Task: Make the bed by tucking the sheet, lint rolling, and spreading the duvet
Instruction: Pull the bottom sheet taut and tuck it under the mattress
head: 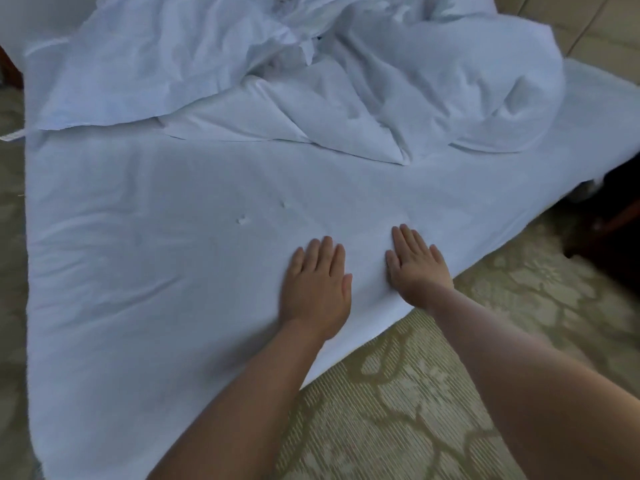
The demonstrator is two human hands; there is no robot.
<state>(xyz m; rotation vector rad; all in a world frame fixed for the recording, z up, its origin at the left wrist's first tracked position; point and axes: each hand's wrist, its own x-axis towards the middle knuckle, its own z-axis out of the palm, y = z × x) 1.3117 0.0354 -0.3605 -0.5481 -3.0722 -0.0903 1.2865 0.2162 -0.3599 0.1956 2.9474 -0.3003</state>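
Observation:
A white sheet (pixel 156 237) covers the bed and lies mostly flat, with light creases and two small bumps near the middle. My left hand (pixel 317 289) rests palm down on the sheet near the bed's right edge, fingers straight. My right hand (pixel 417 268) lies flat beside it, closer to the edge, fingers straight too. A crumpled white duvet (pixel 346 81) is heaped across the far part of the bed. No lint roller is in view.
Patterned beige carpet (pixel 415 393) runs along the bed's right side and under my arms. Dark furniture (pixel 613 220) stands at the right by the bed's far corner. A white tag (pixel 12 136) sticks out at the bed's left edge.

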